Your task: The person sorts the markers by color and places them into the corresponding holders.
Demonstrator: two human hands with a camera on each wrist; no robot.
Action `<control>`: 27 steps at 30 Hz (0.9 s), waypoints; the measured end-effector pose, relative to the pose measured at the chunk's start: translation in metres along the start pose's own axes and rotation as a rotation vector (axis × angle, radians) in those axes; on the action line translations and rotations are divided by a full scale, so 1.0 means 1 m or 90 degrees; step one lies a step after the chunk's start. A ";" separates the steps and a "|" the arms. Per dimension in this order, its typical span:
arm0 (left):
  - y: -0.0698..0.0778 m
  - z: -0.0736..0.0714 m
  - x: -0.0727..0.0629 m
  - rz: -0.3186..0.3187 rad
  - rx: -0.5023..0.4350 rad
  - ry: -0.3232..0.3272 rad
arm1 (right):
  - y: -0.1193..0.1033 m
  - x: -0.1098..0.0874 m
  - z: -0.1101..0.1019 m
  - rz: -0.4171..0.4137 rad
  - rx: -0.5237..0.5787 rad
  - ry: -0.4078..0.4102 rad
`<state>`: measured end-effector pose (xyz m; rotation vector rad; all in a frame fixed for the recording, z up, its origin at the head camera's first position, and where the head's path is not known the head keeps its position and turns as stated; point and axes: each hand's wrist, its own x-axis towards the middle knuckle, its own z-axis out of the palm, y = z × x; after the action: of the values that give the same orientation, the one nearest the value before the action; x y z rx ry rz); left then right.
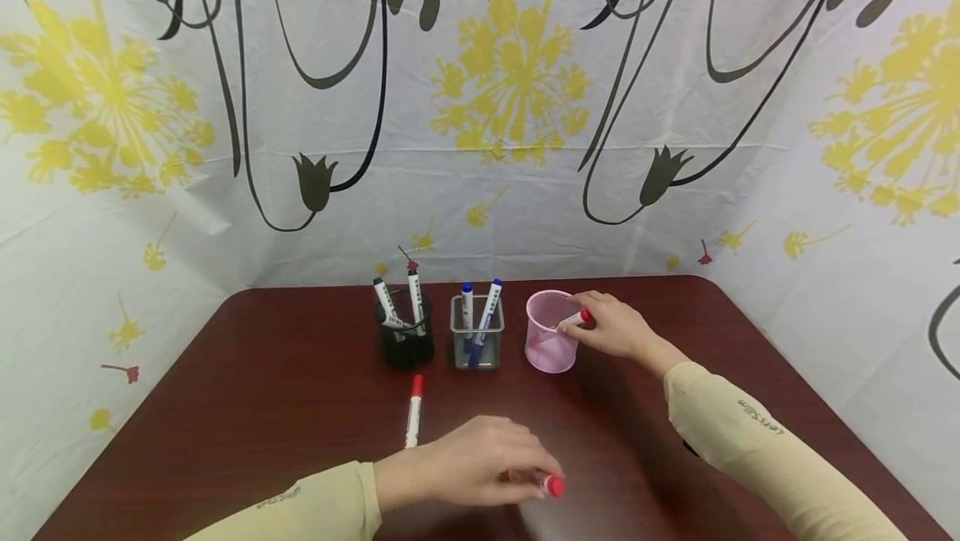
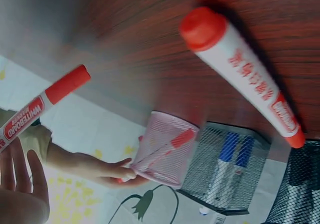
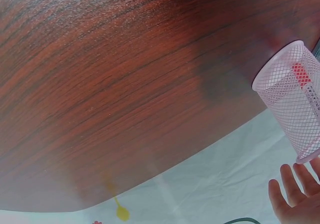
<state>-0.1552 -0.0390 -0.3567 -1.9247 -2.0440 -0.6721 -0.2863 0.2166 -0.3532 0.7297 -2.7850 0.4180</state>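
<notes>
My left hand (image 1: 487, 462) grips a red whiteboard marker (image 2: 25, 119) low over the front of the table, one red end sticking out past the fingers. At the pink mesh cup (image 1: 551, 349), my right hand (image 1: 611, 324) pinches the red upper end of another red marker (image 1: 576, 319) at the rim. That marker slants down into the cup, and its lower red end shows through the mesh in both wrist views. Another red marker (image 2: 250, 79) lies on the table, left of my left hand and in front of the black cup.
A black mesh cup (image 1: 407, 349) holds black-capped markers (image 1: 416, 295). Between it and the pink cup stands a grey square mesh holder (image 1: 476, 353) with two blue markers (image 1: 491, 303). A flower-printed cloth (image 1: 450, 216) hangs behind the dark red table (image 1: 300, 408).
</notes>
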 end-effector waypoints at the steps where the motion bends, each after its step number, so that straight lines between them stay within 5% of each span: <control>1: 0.002 -0.002 0.001 -0.012 -0.026 0.002 | 0.000 0.000 0.000 0.001 0.001 -0.001; 8: 0.006 -0.011 0.008 -0.095 -0.236 0.051 | 0.000 0.000 0.001 0.002 0.001 -0.001; 12: 0.007 -0.019 0.013 -0.145 -0.297 0.073 | 0.000 0.000 0.001 0.001 0.000 0.001; 18: 0.003 -0.027 0.022 -0.179 -0.321 0.084 | 0.001 -0.001 0.001 0.002 0.005 0.004; 27: -0.008 -0.037 0.036 -0.198 -0.275 0.113 | 0.001 0.000 0.000 0.003 0.013 0.000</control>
<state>-0.1710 -0.0263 -0.3085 -1.6727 -2.2388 -1.4033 -0.2864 0.2173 -0.3533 0.7289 -2.7868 0.4480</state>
